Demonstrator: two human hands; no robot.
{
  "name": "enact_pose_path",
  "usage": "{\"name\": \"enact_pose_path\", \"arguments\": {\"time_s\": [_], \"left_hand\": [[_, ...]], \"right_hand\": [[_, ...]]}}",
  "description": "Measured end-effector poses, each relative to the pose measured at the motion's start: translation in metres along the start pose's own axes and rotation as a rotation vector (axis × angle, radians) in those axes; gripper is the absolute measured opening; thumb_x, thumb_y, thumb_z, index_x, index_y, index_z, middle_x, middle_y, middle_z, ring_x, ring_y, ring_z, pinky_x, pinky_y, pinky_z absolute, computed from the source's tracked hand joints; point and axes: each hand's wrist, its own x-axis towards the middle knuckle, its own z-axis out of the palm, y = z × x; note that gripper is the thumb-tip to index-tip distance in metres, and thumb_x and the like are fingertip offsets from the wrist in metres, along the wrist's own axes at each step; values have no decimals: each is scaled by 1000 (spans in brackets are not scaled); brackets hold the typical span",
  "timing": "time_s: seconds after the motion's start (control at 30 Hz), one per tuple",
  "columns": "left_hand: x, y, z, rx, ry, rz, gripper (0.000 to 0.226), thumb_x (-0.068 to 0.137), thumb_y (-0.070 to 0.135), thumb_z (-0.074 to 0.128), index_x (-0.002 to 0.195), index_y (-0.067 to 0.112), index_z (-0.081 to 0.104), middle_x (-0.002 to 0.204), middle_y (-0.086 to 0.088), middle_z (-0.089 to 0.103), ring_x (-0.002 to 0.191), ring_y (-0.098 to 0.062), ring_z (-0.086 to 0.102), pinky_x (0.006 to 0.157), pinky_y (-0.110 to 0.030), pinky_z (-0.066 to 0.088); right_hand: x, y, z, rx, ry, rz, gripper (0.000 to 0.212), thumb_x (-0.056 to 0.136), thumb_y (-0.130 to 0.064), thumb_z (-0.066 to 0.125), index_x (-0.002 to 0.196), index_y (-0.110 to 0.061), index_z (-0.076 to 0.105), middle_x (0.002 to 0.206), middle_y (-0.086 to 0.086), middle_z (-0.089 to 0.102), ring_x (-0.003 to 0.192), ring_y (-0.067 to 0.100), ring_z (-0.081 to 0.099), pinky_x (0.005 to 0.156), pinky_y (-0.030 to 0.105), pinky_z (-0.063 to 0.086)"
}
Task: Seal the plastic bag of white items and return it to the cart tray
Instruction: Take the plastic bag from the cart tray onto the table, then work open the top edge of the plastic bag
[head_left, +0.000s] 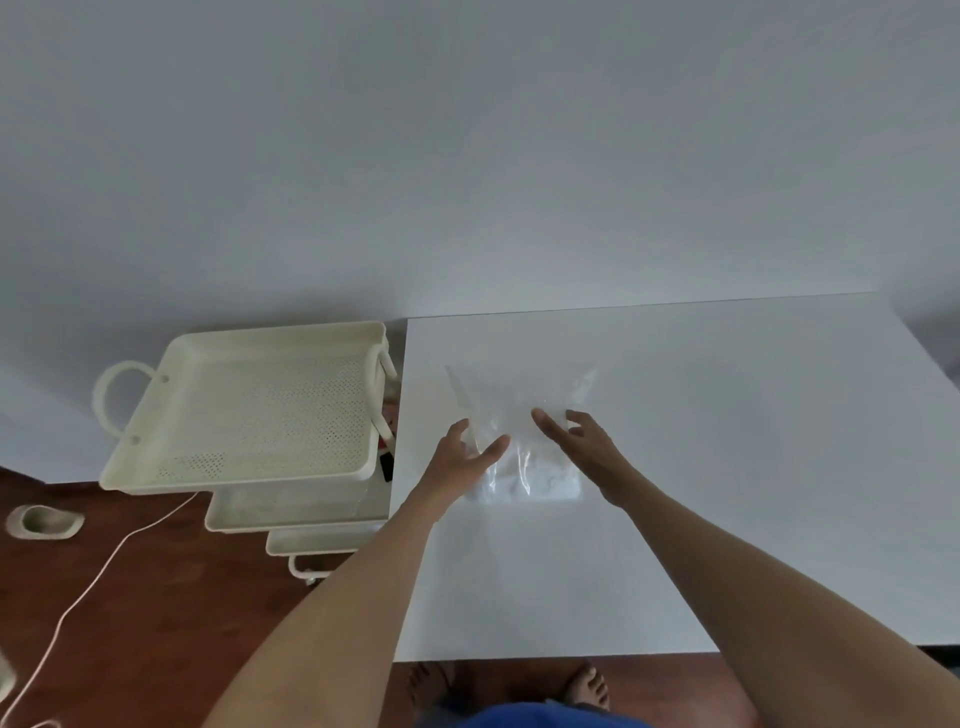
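Note:
A clear plastic bag (519, 415) lies flat on the white table (727, 467), with white items (540, 483) bunched at its near end. My left hand (462, 452) rests on the bag's left side, fingers spread. My right hand (576, 436) rests on its right side, fingers also apart. Neither hand grips the bag. The cream cart's perforated top tray (249, 405) stands just left of the table, with nothing in it.
Two lower cart trays (291, 509) show under the top one. A white cord (104, 566) runs across the brown floor, beside a pale slipper (41, 522). My bare feet (587, 686) are under the table's near edge. A white wall is behind.

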Motion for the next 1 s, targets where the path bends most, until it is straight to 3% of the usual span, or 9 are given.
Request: {"name": "enact_pose_path", "arguments": {"time_s": [0.1, 0.17, 0.27, 0.37, 0.5, 0.6, 0.73, 0.87, 1.0], "left_hand": [[-5, 3, -5, -71, 3, -10, 100, 73, 77, 65, 153, 31, 28, 130, 0, 56, 118, -18, 56, 101, -32, 42], [-8, 4, -10, -111, 24, -7, 100, 72, 82, 60, 152, 33, 27, 130, 4, 55, 115, -14, 52, 95, -30, 36], [-9, 3, -14, -211, 52, 14, 95, 76, 83, 51, 152, 30, 31, 138, -4, 56, 123, -18, 54, 104, -34, 39], [-8, 3, -20, -282, 59, 37, 83, 84, 79, 40, 145, 23, 43, 125, -3, 62, 114, -17, 62, 94, -34, 49], [-5, 5, -30, -357, 136, 44, 73, 87, 79, 40, 121, 18, 62, 107, -2, 71, 97, -17, 71, 88, -39, 53], [-3, 4, -35, -355, 188, 67, 59, 82, 82, 47, 96, 28, 67, 73, 12, 75, 78, -13, 76, 78, -40, 55], [-5, 8, -40, -345, 123, 43, 73, 69, 93, 46, 107, 36, 70, 100, -11, 75, 99, -32, 72, 89, -48, 57], [-6, 15, -48, -359, 34, 59, 63, 66, 94, 47, 99, 46, 70, 103, 4, 73, 96, -23, 73, 83, -42, 58], [-2, 21, -56, -243, -173, 69, 92, 70, 96, 40, 90, 15, 79, 86, -9, 72, 78, -19, 68, 74, -33, 51]], "right_hand": [[0, -7, -5, 108, -17, -15, 120, 58, -94, 64, 147, -14, 49, 145, -1, 53, 136, 21, 49, 113, 39, 34], [-1, -13, -7, 148, 5, -18, 117, 51, -98, 63, 128, -11, 61, 136, 2, 57, 127, 23, 54, 113, 42, 37], [-2, -21, -8, 245, 68, -22, 118, 40, -100, 65, 110, -5, 67, 129, 13, 62, 121, 28, 58, 107, 42, 40], [-6, -31, -6, 325, 57, -8, 99, 36, -100, 65, 95, -21, 67, 130, 10, 62, 122, 26, 59, 100, 39, 34], [-3, -38, -4, 355, 34, 1, 111, 42, -100, 64, 113, -14, 68, 132, 8, 62, 119, 22, 59, 105, 41, 33], [0, -40, -2, 343, 26, -2, 96, 45, -100, 63, 98, -19, 66, 121, 4, 62, 110, 16, 60, 109, 43, 34], [7, -46, 0, 320, 42, -7, 95, 42, -100, 64, 89, -18, 64, 103, -1, 56, 98, 13, 58, 104, 41, 34], [10, -57, 3, 290, 30, -17, 97, 37, -100, 65, 89, -17, 63, 104, -4, 56, 97, 13, 56, 109, 44, 35], [9, -67, 5, 280, 2, -28, 97, 46, -100, 62, 108, -25, 69, 135, -3, 59, 120, 26, 53, 110, 42, 37]]}}
